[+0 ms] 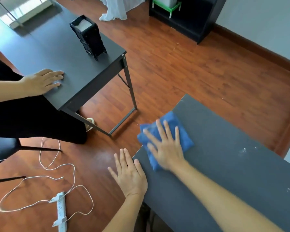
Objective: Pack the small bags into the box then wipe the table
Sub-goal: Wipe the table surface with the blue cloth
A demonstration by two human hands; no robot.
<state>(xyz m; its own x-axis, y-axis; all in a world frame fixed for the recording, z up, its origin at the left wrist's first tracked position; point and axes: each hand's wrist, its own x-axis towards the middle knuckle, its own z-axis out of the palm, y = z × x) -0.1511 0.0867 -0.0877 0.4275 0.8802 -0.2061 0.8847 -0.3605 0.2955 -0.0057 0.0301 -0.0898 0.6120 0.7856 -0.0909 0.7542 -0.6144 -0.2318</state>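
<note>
My right hand (166,148) lies flat on the blue cloth (166,136), fingers spread wide and pressing down, pinching nothing. I hold it that way, I judge, so the whole palm drives the cloth and it wipes a broad strip instead of bunching up. The cloth sits folded at the near-left corner of my dark table (233,164), part of it reaching past the left edge, which suits sweeping crumbs off that side.

My left hand (129,173) is open too, fingers straight and held loosely side by side, with the thumb resting on the table's left edge and the palm hanging out over the floor (182,64). It grips nothing; I take it as a steadying hand, or one ready to catch what the cloth pushes over.

White specks (244,150) lie toward the far-right edge of the table, well apart from the cloth, so that part is not yet wiped.

The black box (88,36) stands upright near the far corner of the second table (65,77), something pale showing in its open top; whether those are the small bags I cannot tell. Another person's hand (43,80) rests flat at that table's near edge.

A white power strip (61,211) and its cable lie on the floor. I can read no brand, label or writing anywhere.
</note>
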